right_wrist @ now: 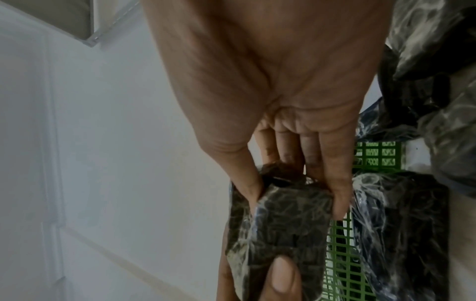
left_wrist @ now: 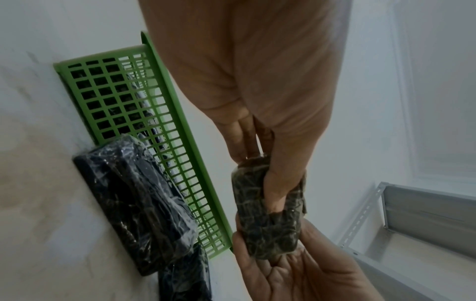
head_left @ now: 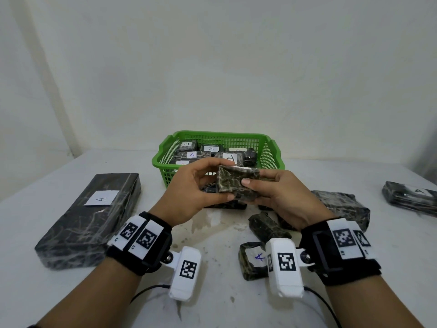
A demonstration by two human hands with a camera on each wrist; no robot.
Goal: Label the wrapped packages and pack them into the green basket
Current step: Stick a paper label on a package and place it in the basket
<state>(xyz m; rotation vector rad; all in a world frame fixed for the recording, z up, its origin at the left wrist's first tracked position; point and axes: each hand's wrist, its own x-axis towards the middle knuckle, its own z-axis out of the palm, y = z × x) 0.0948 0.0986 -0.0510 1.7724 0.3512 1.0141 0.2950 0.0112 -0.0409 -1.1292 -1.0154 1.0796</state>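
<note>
A small package (head_left: 236, 183) wrapped in dark marbled film is held over the table, just in front of the green basket (head_left: 212, 136). My left hand (head_left: 214, 183) grips its left end, thumb on the near face (left_wrist: 278, 193), fingers behind. My right hand (head_left: 259, 187) holds the right end, with thumb (right_wrist: 247, 183) and fingers (right_wrist: 335, 193) pinching it. No label shows on the side facing me. The basket holds several wrapped packages with white labels marked A and B.
A long package (head_left: 89, 218) labelled A lies at the left. Near my right wrist lie a small package labelled A (head_left: 254, 260) and an unlabelled one (head_left: 264, 227). A bigger package (head_left: 343, 207) lies right of the hands, another labelled one (head_left: 411, 197) far right.
</note>
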